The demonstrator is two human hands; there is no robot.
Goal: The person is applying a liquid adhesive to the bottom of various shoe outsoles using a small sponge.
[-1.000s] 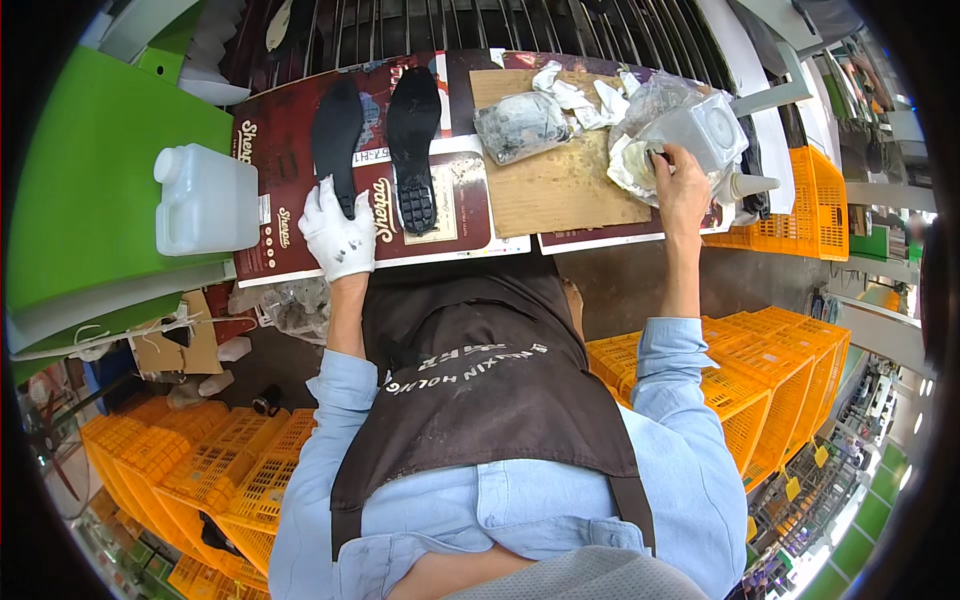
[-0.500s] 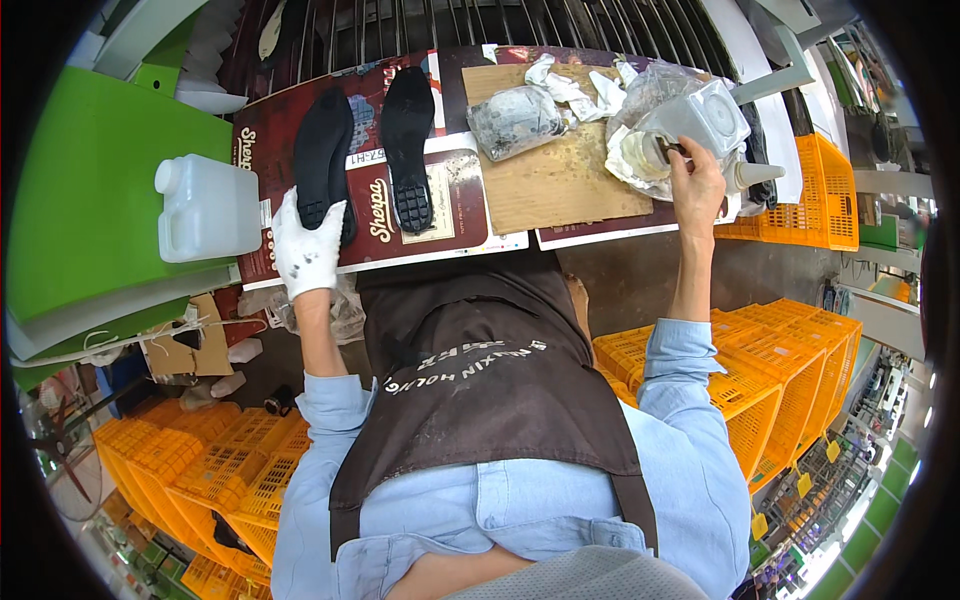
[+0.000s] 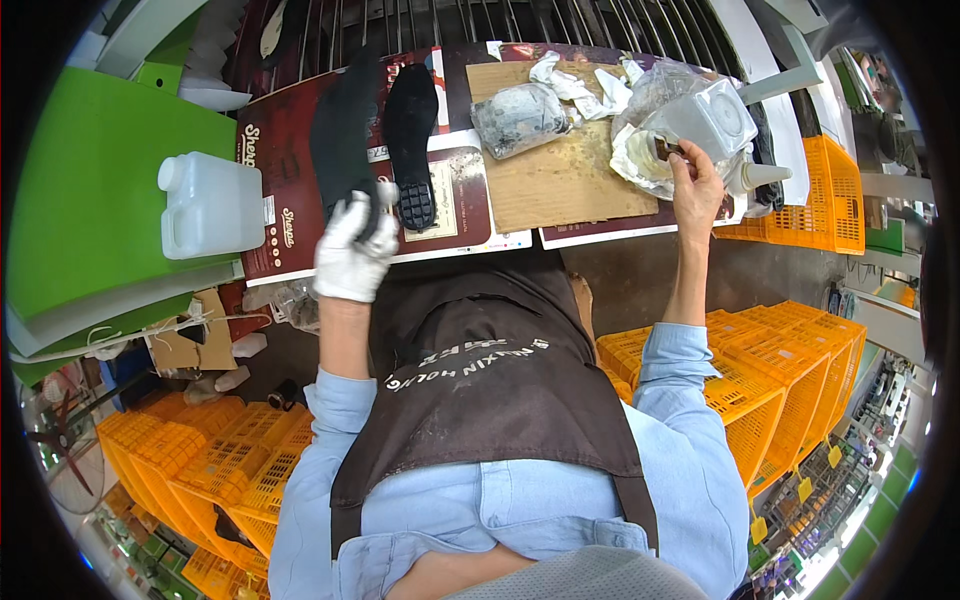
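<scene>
My left hand (image 3: 352, 255), in a white glove with dark smudges, grips the near end of a black shoe sole (image 3: 342, 135). This sole is tilted up from the board and slightly blurred. Just right of it, a second black sole (image 3: 410, 140) lies with its blocky tread at the near end. My bare right hand (image 3: 697, 185) pinches a small dark piece (image 3: 665, 149) at the mouth of a whitish cup (image 3: 645, 155). What lies inside the cup is hidden. A clear plastic container (image 3: 715, 115) and a white nozzle tip (image 3: 768, 176) sit beside that hand.
A stained cardboard sheet (image 3: 560, 190) bears a smeared, wrapped jar (image 3: 520, 120) and crumpled white tissue (image 3: 570, 85). On a green surface (image 3: 80, 190) at left stands a white jug (image 3: 215, 205). Orange crates (image 3: 780, 350) are stacked on both sides. Metal bars (image 3: 480, 25) run behind the board.
My left hand has moved right and tilted the left sole up off the board. My right hand stays at the cup, with more of the dark piece showing.
</scene>
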